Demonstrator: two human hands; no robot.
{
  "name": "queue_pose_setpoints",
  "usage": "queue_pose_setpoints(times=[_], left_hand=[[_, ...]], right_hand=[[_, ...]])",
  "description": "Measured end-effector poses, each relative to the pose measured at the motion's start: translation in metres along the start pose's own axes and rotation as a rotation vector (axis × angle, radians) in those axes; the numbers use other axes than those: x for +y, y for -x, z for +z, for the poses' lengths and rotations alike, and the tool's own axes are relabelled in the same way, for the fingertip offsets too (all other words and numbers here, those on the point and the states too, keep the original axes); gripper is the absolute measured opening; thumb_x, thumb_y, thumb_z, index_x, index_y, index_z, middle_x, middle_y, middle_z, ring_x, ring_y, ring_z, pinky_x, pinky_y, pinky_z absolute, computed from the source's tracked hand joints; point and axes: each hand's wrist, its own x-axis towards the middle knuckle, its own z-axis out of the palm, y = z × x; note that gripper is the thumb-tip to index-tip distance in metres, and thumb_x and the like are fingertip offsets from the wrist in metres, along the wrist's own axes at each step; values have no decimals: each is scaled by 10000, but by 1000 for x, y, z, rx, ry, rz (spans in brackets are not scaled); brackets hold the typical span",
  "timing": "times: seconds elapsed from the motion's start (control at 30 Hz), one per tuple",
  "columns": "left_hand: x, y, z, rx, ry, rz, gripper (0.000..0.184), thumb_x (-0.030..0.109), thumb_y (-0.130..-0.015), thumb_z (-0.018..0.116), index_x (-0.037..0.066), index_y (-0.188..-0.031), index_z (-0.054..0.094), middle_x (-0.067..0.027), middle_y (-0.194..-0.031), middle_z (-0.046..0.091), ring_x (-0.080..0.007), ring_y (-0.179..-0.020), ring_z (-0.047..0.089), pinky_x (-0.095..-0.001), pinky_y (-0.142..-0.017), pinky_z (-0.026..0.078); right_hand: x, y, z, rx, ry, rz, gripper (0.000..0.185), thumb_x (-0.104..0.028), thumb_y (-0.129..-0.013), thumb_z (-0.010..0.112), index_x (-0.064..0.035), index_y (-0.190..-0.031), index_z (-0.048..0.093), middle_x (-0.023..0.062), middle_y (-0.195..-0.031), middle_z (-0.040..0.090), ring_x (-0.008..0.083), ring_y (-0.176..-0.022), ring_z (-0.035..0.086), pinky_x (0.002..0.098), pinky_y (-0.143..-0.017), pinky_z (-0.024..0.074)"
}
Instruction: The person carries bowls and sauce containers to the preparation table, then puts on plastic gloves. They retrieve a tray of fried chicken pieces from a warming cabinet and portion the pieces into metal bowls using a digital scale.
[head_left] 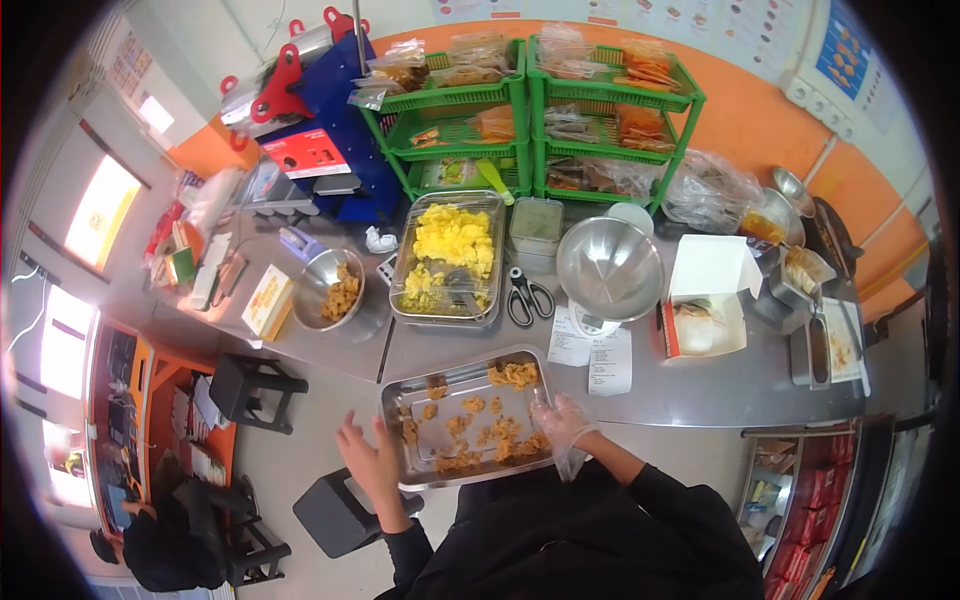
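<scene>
A shallow metal tray [430, 400] with several pieces of fried chicken [513, 374] in it juts over the counter's front edge, tilted slightly in view. My right hand [563, 428], in a clear plastic glove, grips the tray's right side. My left hand [370, 462] is bare, its fingers spread, close to the tray's left side; whether it touches the rim I cannot tell. Behind the tray stands a clear container [398, 297] of yellow scrambled egg [453, 240]. A steel bowl [312, 312] of more fried pieces sits to the left.
Black scissors [530, 297], receipts [610, 368], an empty steel bowl [610, 268] on a scale and an open takeaway box [705, 325] lie on the counter [480, 345]. Green racks [525, 120] stand behind. Black stools [335, 512] are on the floor; another person [170, 545] sits lower left.
</scene>
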Motion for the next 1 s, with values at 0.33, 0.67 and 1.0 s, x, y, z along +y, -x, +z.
queue_pose_setpoints(times=[0.33, 0.67, 1.0], left_hand=[[132, 37, 261, -739, 294, 565, 515, 175, -744, 595, -79, -1136, 379, -248, -1154, 389, -397, -1062, 407, -421, -916, 349], [125, 32, 327, -533, 172, 387, 777, 177, -639, 660, -43, -1254, 239, -239, -1209, 283, -399, -1107, 317, -428, -966, 269], [141, 31, 329, -563, 44, 153, 796, 337, -593, 698, 29, -1208, 295, -217, -1120, 368, -363, -1079, 328, -420, -962, 245]], right_hand=[[33, -35, 59, -89, 163, -432, 518, -429, -778, 501, -87, -1168, 493, 158, -1179, 497, 288, -1142, 434, 368, -964, 327], [59, -41, 79, -236, -971, -74, 446, -363, -890, 342, -106, -1247, 417, 86, -1263, 453, 223, -1184, 401, 324, -1013, 285], [39, -41, 56, -367, 369, -255, 518, -376, -906, 231, -104, -1344, 287, 58, -1408, 260, 222, -1301, 222, 319, -1071, 172]])
